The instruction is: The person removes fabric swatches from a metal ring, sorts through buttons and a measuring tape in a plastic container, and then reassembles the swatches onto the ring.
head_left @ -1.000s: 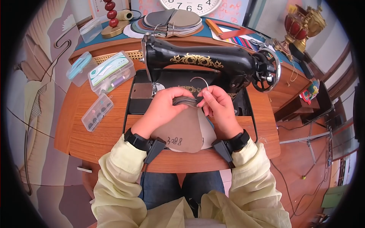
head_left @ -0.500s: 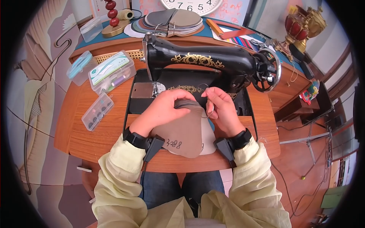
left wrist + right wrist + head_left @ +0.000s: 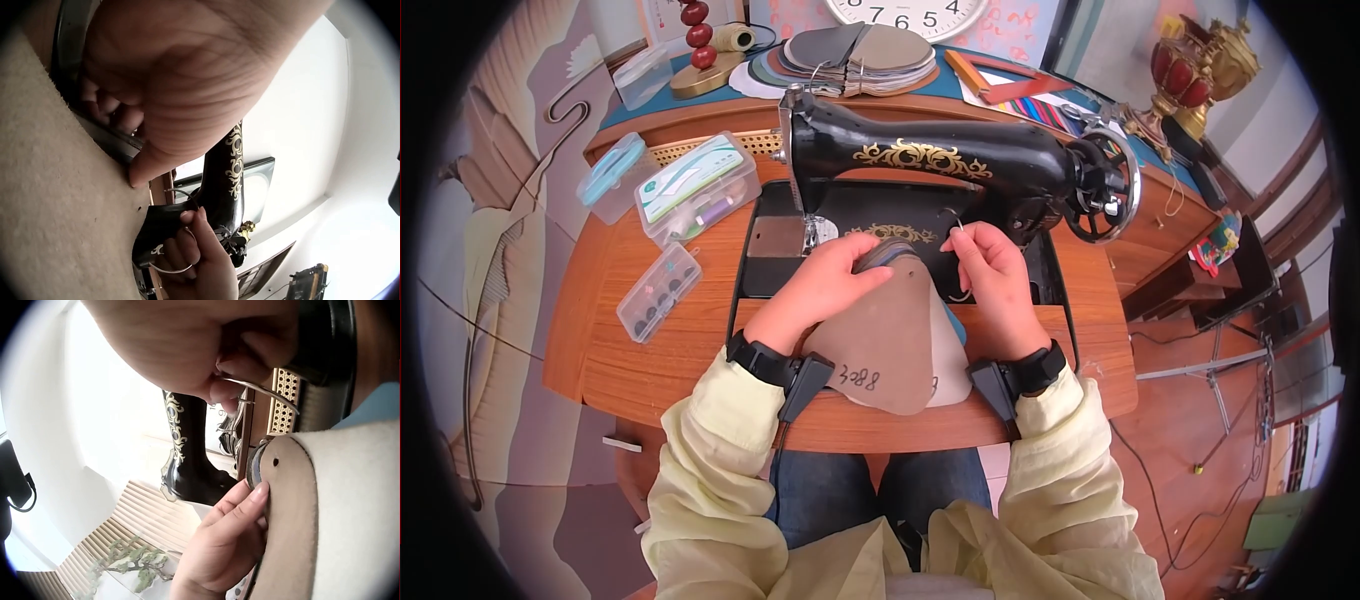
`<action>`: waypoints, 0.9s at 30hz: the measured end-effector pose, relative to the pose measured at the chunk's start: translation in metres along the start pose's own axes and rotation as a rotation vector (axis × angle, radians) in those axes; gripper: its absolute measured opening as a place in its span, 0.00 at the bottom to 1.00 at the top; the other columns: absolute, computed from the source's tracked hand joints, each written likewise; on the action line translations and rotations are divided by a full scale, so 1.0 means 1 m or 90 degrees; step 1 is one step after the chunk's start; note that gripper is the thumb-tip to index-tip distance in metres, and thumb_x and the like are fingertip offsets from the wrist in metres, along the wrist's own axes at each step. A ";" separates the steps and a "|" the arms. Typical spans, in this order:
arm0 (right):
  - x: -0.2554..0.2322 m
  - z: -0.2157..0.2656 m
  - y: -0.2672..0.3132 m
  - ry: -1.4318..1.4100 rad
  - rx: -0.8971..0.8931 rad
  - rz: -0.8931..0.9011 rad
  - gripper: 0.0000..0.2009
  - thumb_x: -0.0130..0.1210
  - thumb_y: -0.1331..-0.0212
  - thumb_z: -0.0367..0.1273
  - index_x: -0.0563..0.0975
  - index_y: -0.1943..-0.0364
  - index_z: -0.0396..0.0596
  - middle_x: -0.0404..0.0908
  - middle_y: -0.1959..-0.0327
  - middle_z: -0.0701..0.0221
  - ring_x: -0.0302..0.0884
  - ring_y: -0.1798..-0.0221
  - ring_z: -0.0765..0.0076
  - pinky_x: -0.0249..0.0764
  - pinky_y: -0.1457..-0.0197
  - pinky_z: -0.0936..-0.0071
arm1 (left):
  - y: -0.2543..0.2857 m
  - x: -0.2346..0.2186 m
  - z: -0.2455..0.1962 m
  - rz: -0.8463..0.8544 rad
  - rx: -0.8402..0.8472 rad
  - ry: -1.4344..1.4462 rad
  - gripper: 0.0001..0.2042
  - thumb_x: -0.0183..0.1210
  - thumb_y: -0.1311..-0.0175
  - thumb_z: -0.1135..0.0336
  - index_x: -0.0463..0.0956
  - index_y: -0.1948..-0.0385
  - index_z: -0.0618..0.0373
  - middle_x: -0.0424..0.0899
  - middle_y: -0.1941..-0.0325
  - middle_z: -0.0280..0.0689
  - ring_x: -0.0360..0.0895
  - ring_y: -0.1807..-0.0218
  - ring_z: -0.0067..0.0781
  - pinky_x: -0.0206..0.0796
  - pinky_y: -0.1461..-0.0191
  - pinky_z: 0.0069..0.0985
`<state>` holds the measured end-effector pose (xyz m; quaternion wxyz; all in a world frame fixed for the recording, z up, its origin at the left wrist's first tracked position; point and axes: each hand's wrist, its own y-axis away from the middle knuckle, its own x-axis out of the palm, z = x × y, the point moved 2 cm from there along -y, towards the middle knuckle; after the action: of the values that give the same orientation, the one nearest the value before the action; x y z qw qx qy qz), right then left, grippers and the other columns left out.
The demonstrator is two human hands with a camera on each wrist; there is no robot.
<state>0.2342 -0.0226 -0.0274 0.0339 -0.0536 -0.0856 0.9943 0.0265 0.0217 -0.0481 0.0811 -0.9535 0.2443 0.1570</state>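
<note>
My left hand [image 3: 825, 285] grips the top end of a stack of sample swatches [image 3: 878, 335], thumb over the front and fingers behind. The top swatch is brown with handwritten digits, and paler and blue ones show at its right edge. A small punched hole [image 3: 275, 462] is visible near its narrow end in the right wrist view. To the right, my right hand [image 3: 995, 285] pinches an open metal binder ring [image 3: 270, 392] between thumb and fingertips. In the left wrist view the ring [image 3: 172, 271] curves around those fingers, apart from the swatches.
A black sewing machine [image 3: 920, 145] stands right behind both hands. Clear plastic boxes [image 3: 658, 295] with small parts lie to the left. Another swatch stack [image 3: 860, 60], a clock [image 3: 905, 15] and a red triangle ruler [image 3: 1025, 88] are at the back.
The ring, earlier at the stack's narrow end, has come away from it in my right hand, which shifted slightly right. The punched hole now shows. My left hand keeps holding the swatches.
</note>
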 end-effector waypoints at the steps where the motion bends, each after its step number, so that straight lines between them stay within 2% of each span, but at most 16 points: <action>1: -0.002 -0.003 -0.001 0.032 0.001 -0.007 0.11 0.51 0.32 0.35 0.77 0.69 0.44 0.69 0.84 0.83 0.62 0.81 0.90 0.56 0.78 0.85 | 0.001 -0.001 -0.001 -0.003 0.005 -0.016 0.15 0.63 0.42 0.69 0.76 0.55 0.64 0.82 0.63 0.40 0.79 0.61 0.30 0.70 0.55 0.26; 4: -0.009 -0.011 -0.005 0.172 -0.035 -0.030 0.10 0.54 0.35 0.35 0.77 0.70 0.43 0.69 0.85 0.79 0.63 0.81 0.86 0.59 0.78 0.80 | 0.002 -0.001 -0.009 -0.010 0.012 -0.038 0.15 0.62 0.42 0.69 0.75 0.54 0.64 0.82 0.63 0.41 0.79 0.61 0.32 0.70 0.55 0.27; 9: -0.012 -0.003 -0.002 0.366 -0.035 -0.087 0.07 0.58 0.41 0.35 0.79 0.67 0.46 0.72 0.85 0.72 0.70 0.81 0.70 0.64 0.76 0.70 | 0.003 -0.003 -0.017 -0.012 -0.022 -0.017 0.13 0.62 0.41 0.69 0.75 0.57 0.64 0.82 0.63 0.38 0.79 0.61 0.27 0.70 0.55 0.25; 13: -0.013 0.004 0.000 0.457 -0.022 -0.099 0.08 0.60 0.43 0.35 0.80 0.64 0.48 0.75 0.83 0.70 0.74 0.78 0.63 0.67 0.73 0.67 | 0.002 -0.001 -0.017 -0.006 -0.034 0.128 0.12 0.63 0.40 0.70 0.75 0.57 0.63 0.82 0.63 0.35 0.78 0.61 0.22 0.70 0.56 0.22; 21: -0.012 0.001 0.000 0.416 -0.031 -0.050 0.12 0.61 0.45 0.34 0.80 0.58 0.47 0.78 0.80 0.70 0.76 0.75 0.65 0.70 0.71 0.69 | 0.002 -0.003 -0.018 0.011 -0.039 0.184 0.12 0.64 0.42 0.70 0.76 0.58 0.62 0.82 0.62 0.32 0.77 0.61 0.19 0.70 0.57 0.21; 27: -0.008 -0.014 0.000 0.295 -0.020 0.036 0.14 0.62 0.44 0.34 0.79 0.55 0.45 0.80 0.75 0.69 0.77 0.73 0.71 0.72 0.68 0.74 | 0.004 -0.002 -0.021 0.037 -0.081 0.184 0.15 0.66 0.43 0.70 0.77 0.54 0.59 0.82 0.58 0.30 0.77 0.58 0.17 0.70 0.52 0.19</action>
<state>0.2440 -0.0206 -0.0400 0.0239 -0.2834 -0.0891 0.9546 0.0280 0.0145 -0.0279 -0.0201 -0.9620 0.2701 0.0356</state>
